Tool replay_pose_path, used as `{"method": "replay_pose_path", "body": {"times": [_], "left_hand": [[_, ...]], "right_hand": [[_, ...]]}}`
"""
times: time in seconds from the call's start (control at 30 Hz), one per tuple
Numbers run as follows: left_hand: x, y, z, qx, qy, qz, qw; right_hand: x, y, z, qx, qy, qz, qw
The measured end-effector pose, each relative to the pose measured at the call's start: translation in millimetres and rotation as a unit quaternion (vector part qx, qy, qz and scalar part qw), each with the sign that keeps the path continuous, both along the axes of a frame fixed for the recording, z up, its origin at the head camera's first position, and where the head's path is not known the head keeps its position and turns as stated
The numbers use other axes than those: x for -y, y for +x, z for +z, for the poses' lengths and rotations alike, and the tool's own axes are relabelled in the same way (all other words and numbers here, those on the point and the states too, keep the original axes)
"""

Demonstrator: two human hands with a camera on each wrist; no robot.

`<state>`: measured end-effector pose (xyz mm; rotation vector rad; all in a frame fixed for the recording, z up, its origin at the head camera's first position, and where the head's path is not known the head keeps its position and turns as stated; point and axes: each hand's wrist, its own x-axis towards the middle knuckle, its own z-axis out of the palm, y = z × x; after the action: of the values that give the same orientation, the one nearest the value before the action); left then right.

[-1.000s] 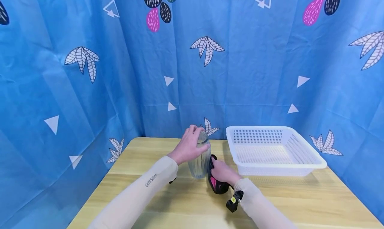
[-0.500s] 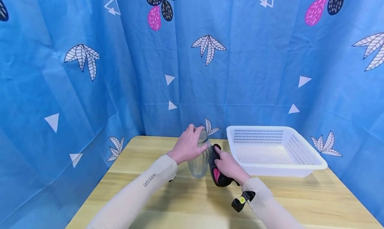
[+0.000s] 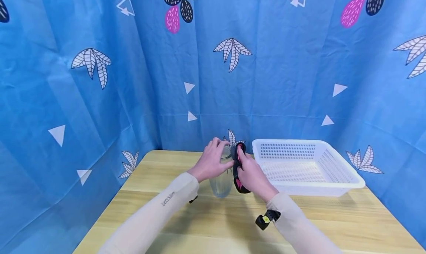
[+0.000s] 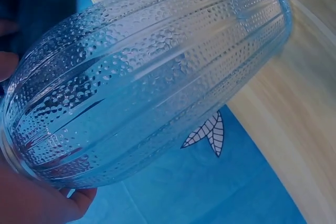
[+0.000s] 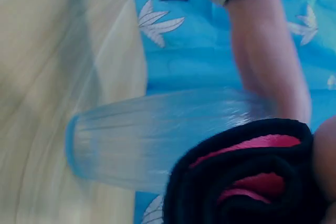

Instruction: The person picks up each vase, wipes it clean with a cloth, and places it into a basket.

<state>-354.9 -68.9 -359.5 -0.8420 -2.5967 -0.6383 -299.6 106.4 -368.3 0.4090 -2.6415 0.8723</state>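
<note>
The left hand [image 3: 210,162] reached forward from the near left, and its fingers were curled around the upper part of one glass vase [image 3: 222,176]. The grip closed on the rim area, with the thumb on the near side. The vase stood upright on the wooden counter [image 3: 186,217], around the middle of it, a little toward the far edge. In the left wrist view the vase [image 4: 152,77] filled most of the picture, and its wall was ribbed and dotted.

The right hand [image 3: 252,175] came from the near right, with the wrist bent up. Its fingers were wrapped around one rolled black and pink cloth item [image 3: 238,169], and it held this item upright, just beside the vase on its right side, with its top near the vase rim. I could not tell whether the item touched the glass. In the right wrist view the black roll [image 5: 247,182] showed a pink inner layer, and the vase [image 5: 157,135] lay just behind it.

One white plastic basket [image 3: 336,172] stood on the counter at the right, near the right hand. Both forearms wore light beige sleeves, two in all. A blue patterned curtain [image 3: 100,98] hung behind the counter.
</note>
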Motion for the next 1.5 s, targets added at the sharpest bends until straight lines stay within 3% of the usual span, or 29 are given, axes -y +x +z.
{"method": "replay_pose_path", "body": {"times": [0.27,0.47,0.6,0.7,0.87,1.13,1.27,1.37,1.5], "left_hand": [[1,-0.2,3.0,0.007,0.008,0.003,0.9999],[2,1.7,1.0,0.045,0.017,0.006,0.9988],[2,3.0,-0.3,0.079,0.03,0.023,0.9961],[2,4.0,0.1,0.088,0.029,0.036,0.9951],[2,6.3,4.7,0.06,0.004,0.046,0.9971],[0,8.0,10.7,0.09,0.02,0.012,0.9957],[0,5.7,9.2,0.077,0.003,0.006,0.997],[-1,2.9,7.2,0.059,-0.006,0.001,0.9982],[-2,-0.3,5.2,0.049,0.0,-0.004,0.9988]], "right_hand": [[2,-20.6,-30.1,0.102,0.024,0.006,0.994],[0,-21.7,-64.6,0.154,0.066,0.055,0.984],[-1,-18.6,-72.9,0.175,0.064,0.057,0.981],[-2,-14.5,-70.1,0.186,0.035,0.049,0.981],[-4,-5.0,-57.2,0.165,0.008,0.03,0.986],[-10,8.6,-18.1,0.077,-0.014,0.017,0.997],[-9,13.5,-3.1,0.04,-0.022,0.012,0.999],[-7,13.5,3.2,0.022,-0.016,0.004,1.0],[-4,3.7,0.4,0.033,0.003,-0.001,0.999]]}}
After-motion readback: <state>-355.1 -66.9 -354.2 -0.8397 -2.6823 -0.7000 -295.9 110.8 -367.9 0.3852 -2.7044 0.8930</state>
